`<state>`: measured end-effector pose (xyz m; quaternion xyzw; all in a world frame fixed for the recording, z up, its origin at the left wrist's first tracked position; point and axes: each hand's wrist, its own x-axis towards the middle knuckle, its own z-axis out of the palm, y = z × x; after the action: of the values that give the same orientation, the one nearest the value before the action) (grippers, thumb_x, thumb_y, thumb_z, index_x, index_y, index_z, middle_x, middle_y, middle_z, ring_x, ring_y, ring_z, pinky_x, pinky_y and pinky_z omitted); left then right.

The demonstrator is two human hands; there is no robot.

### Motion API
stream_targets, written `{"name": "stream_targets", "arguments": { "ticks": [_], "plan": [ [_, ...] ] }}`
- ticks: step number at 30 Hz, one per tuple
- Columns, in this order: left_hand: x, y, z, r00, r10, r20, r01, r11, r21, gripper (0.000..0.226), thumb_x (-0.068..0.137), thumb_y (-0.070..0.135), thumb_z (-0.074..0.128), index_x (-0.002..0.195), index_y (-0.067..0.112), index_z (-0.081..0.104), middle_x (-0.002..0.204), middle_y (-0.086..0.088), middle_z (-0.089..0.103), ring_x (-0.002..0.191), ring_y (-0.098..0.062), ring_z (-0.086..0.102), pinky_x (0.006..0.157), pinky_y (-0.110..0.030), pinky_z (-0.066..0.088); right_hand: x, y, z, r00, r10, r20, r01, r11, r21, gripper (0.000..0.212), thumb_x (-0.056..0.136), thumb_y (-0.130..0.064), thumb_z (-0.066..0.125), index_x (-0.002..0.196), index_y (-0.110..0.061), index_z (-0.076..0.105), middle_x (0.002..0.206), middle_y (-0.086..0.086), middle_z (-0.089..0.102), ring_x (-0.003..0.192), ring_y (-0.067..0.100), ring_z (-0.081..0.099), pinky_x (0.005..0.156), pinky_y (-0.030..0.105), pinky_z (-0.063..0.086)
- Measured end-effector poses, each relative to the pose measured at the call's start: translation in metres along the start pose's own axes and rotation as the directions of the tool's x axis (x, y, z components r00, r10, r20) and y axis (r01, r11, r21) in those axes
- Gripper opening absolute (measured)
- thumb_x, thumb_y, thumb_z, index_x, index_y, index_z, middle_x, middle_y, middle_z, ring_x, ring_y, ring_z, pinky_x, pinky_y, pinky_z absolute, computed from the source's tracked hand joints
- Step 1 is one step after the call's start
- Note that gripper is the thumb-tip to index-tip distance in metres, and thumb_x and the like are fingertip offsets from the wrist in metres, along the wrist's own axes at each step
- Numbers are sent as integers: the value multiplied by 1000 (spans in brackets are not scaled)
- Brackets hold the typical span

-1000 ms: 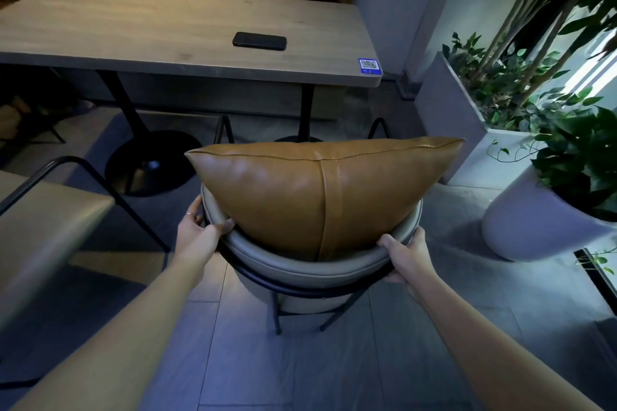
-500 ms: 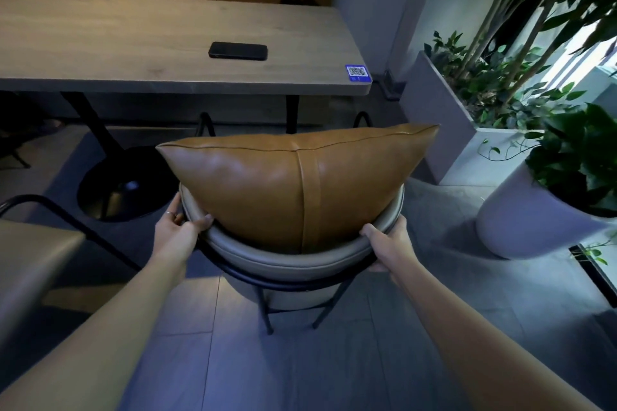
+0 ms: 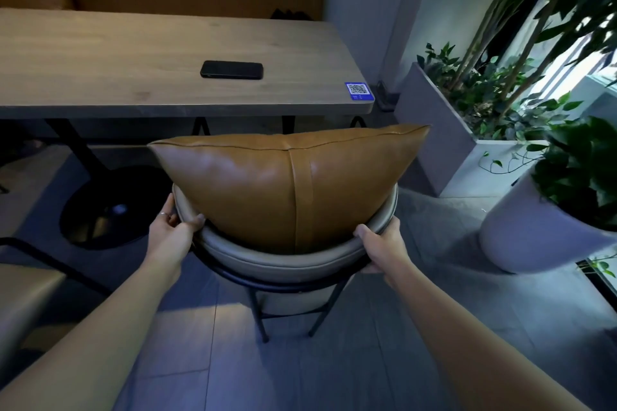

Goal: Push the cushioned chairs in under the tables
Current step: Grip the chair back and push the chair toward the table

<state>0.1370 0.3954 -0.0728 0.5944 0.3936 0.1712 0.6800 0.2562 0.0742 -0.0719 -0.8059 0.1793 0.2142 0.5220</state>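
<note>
A chair with a curved grey padded back (image 3: 283, 259) on a black metal frame stands right in front of me. A tan leather cushion (image 3: 287, 183) leans against its back and hides the seat. My left hand (image 3: 170, 230) grips the left end of the backrest and my right hand (image 3: 380, 247) grips the right end. The wooden table (image 3: 133, 53) lies just beyond the chair; its front edge lines up with the top of the cushion, and the chair's front frame tips show under that edge.
A black phone (image 3: 232, 69) and a blue QR sticker (image 3: 358, 91) lie on the table. The table's black round base (image 3: 110, 207) sits on the floor at left. Planters (image 3: 440, 143) and a white pot (image 3: 531, 240) stand close on the right. Another chair's seat (image 3: 23, 297) is at left.
The chair has slid forward towards the table with both hands on its back. The cushion's top is now close to the table's front edge, and the table fills more of the view.
</note>
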Motion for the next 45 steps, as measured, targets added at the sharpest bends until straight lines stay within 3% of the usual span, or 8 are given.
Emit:
{"name": "stream_targets", "arguments": {
  "ticks": [11, 15, 19, 28, 34, 39, 42, 45],
  "plan": [
    [9, 3, 7, 998, -31, -54, 33, 999, 31, 77, 95, 4, 63, 157, 32, 27, 151, 1, 50, 134, -24, 51, 112, -48, 41, 10, -10, 5, 999, 43, 31, -42, 999, -27, 72, 90, -26, 67, 146, -28, 21, 134, 11, 52, 116, 37, 60, 73, 60, 64],
    [-8, 3, 17, 992, 56, -113, -32, 978, 205, 70, 98, 13, 58, 158, 33, 28, 149, 0, 52, 137, -25, 48, 109, -33, 37, 7, -15, 3, 998, 51, 47, -49, 997, -52, 77, 91, -25, 67, 149, -25, 16, 139, 12, 49, 120, 38, 57, 77, 60, 63],
    [-31, 9, 30, 977, 124, -172, -53, 927, 371, 63, 101, 19, 50, 158, 33, 26, 146, -7, 55, 134, -35, 49, 108, -41, 40, 4, -20, 1, 995, 78, 65, -74, 996, -55, 89, 94, -24, 66, 157, -24, 3, 149, 13, 42, 131, 40, 51, 85, 60, 61],
    [-53, 13, 37, 991, 60, -117, 0, 889, 459, 94, 84, 7, 55, 159, 40, 11, 138, -7, 60, 122, -35, 56, 102, -43, 49, -5, -23, -10, 990, 108, 95, -104, 993, -54, 85, 91, -16, 68, 153, -25, 11, 150, 15, 41, 131, 44, 50, 78, 65, 61],
    [-51, 14, 38, 991, 80, -107, -22, 890, 455, 86, 93, 7, 54, 159, 42, 12, 143, -5, 57, 124, -33, 54, 99, -38, 46, -12, -24, -20, 990, 80, 114, -61, 985, -161, 85, 89, -35, 76, 151, -20, 20, 141, 20, 52, 98, 41, 71, 76, 52, 65],
    [-51, 21, 34, 994, 103, -39, -69, 861, 503, 83, 98, 14, 54, 159, 43, 5, 153, -5, 48, 135, -36, 47, 106, -42, 42, -28, -22, -19, 985, -163, 54, 171, 898, -405, 99, 93, -48, 69, 162, -15, 6, 164, 19, 25, 139, 45, 44, 107, 53, 46],
    [-64, 21, 32, 987, 156, 23, -146, 850, 507, 90, 93, 15, 63, 158, 43, 7, 158, -1, 42, 140, -33, 43, 112, -46, 37, -43, -23, -22, 893, -448, 38, 367, 678, -637, 71, 93, -43, 68, 147, -13, 32, 156, 14, 36, 134, 42, 47, 104, 56, 44],
    [-85, 40, 38, 940, 303, -156, -193, 851, 489, 102, 81, 13, 72, 159, 34, 9, 166, -3, 23, 148, -31, 31, 118, -53, 28, -51, -35, -31, 845, -533, -46, 419, 713, -563, 67, 87, -26, 72, 141, -15, 34, 148, 15, 43, 128, 43, 52, 100, 58, 45]
  ]
}}
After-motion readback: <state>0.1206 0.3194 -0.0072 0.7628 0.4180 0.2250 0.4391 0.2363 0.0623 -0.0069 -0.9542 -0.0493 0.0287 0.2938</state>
